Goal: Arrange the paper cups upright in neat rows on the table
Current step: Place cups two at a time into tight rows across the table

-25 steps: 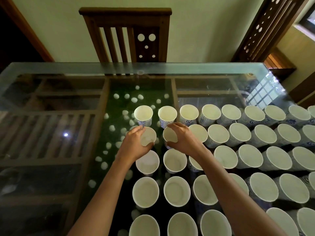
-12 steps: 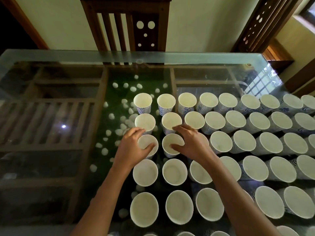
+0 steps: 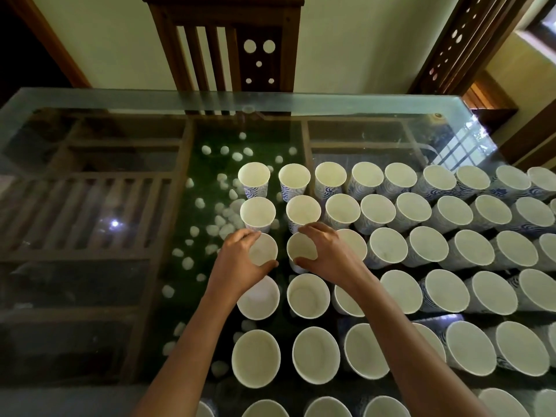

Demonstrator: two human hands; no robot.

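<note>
Both hands are busy here. The left hand (image 3: 239, 264) is curling round a white round paper cup (image 3: 264, 249), and the right hand (image 3: 329, 254) is gripping the neighbour cup (image 3: 302, 249) just beside it. Both cups are standing upright, mouths up, at the left end of the third row back on the glass-topped wooden table (image 3: 90, 103). Each is sitting right under its own hand, so I reckon they're only needing a small nudge into line.

A slatted wooden chair (image 3: 224, 7) stands against the pale wall (image 3: 361, 43) behind the glass-topped counter (image 3: 90, 99), daylight glinting off its far right corner.
</note>
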